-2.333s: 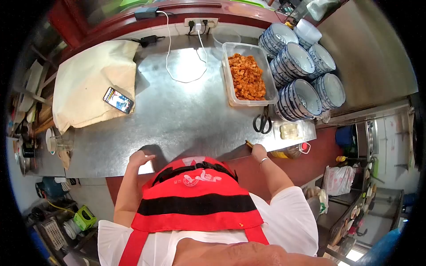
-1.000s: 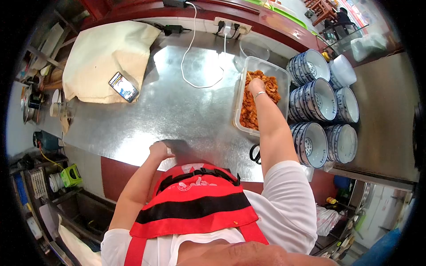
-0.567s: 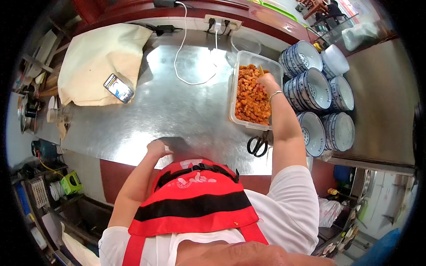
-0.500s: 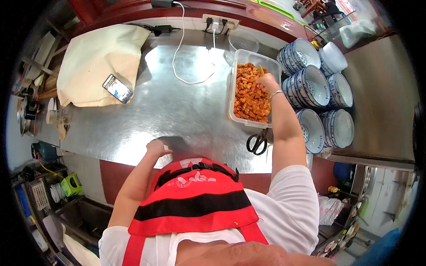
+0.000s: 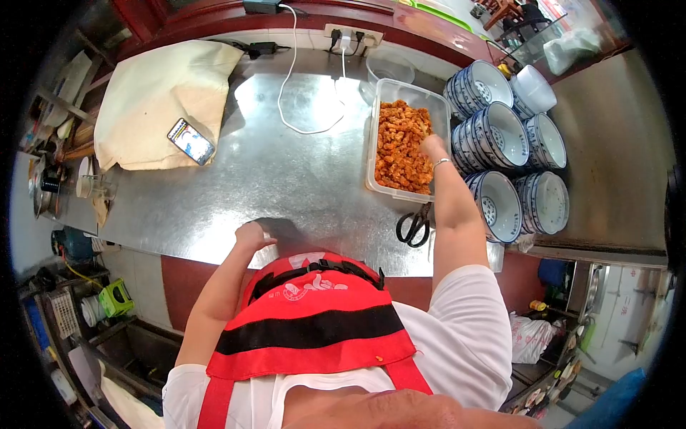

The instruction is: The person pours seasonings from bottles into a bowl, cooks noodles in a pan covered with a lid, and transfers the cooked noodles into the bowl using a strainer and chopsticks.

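Note:
A clear plastic tub (image 5: 371,154) full of reddish-orange chopped food (image 5: 401,146) stands right of centre on the counter. Inside its right side, my right hand (image 5: 433,148) is closed in a fist at the food. The light wooden utensil in its grip showed earlier; its far end is now hidden by the hand or food. My left hand (image 5: 254,234) rests loosely curled at the counter's front edge, holding nothing that I can see. Black-handled scissors (image 5: 413,227) lie just in front of the tub, their blades partly hidden.
Several stacks of blue-and-white bowls (image 5: 500,136) stand close right of the tub. A clear round bowl (image 5: 390,66) sits behind it. A white cable (image 5: 289,107) loops over the steel counter (image 5: 286,171). At left, a phone (image 5: 191,141) lies on a cream cloth (image 5: 161,93).
My right hand has moved slightly toward me within the tub, turning so that the light wooden utensil no longer shows. My left hand stays at the counter edge.

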Demonstrator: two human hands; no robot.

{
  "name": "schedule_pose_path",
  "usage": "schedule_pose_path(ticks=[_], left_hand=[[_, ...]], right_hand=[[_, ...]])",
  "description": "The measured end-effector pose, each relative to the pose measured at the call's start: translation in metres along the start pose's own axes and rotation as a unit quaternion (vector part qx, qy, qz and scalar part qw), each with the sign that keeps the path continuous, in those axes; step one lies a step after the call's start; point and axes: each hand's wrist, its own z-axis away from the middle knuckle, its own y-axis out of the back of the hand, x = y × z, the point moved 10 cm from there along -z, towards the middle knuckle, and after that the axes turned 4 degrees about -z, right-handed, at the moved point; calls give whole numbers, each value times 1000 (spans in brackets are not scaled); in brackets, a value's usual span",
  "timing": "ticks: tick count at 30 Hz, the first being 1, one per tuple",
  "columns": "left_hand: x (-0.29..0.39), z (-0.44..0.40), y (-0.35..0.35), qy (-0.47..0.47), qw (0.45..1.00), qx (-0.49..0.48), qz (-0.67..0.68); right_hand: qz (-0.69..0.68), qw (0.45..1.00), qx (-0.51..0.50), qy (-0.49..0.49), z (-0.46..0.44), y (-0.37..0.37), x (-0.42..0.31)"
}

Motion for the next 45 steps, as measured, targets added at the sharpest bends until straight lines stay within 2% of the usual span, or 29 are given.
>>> schedule_pose_path(ticks=[2, 4, 5, 7, 14, 16, 17, 19, 20, 22, 26, 34, 38, 40, 41, 43, 45], left_hand=[[2, 2, 3, -7, 1000, 5, 11], [3, 3, 5, -2, 1000, 1, 9], [3, 3, 5, 4, 1000, -3, 6], [2, 3, 4, 8, 1000, -6, 4], [2, 3, 5, 2, 1000, 7, 5], [2, 4, 8, 11, 1000, -1, -7], [2, 6, 9, 20, 1000, -11, -18], [1, 5, 9, 20, 1000, -4, -10], [2, 7, 10, 18, 1000, 1, -5], [3, 9, 13, 21, 1000, -4, -12], [2, 9, 12, 33, 999, -16, -31], [2, 9, 11, 20, 1000, 0, -17], [2, 11, 13, 32, 999, -6, -26], [2, 10, 12, 32, 999, -8, -27], [2, 9, 10, 21, 1000, -8, -17], [3, 6, 7, 10, 1000, -9, -22], [-2, 1, -4, 0, 1000, 5, -13]], right_hand=[[15, 1000, 1, 19, 0, -2, -4], [-201, 977, 20, -70, -4, -5, 14], [-201, 977, 20, -70, 0, -4, 15], [-463, 885, 19, -54, 22, -2, 16], [-479, 876, 11, -61, 70, 15, 13], [-568, 820, 70, 8, 80, 28, 11], [-567, 821, 72, 9, 90, 31, 11], [-592, 794, 114, 72, 121, 53, 2], [-591, 795, 115, 74, 131, 55, 0], [-655, 741, 104, 105, 145, 60, -6], [-658, 738, 83, 124, 149, 59, -8], [-664, 734, 131, 66, 128, 37, 14], [-673, 722, 140, 79, 150, 48, 17], [-749, 621, 91, 211, 203, 82, -9], [-747, 622, 96, 215, 231, 96, -14], [-758, 537, 120, 349, 309, 140, -35], [-707, 510, 207, 445, 382, 164, -47]])
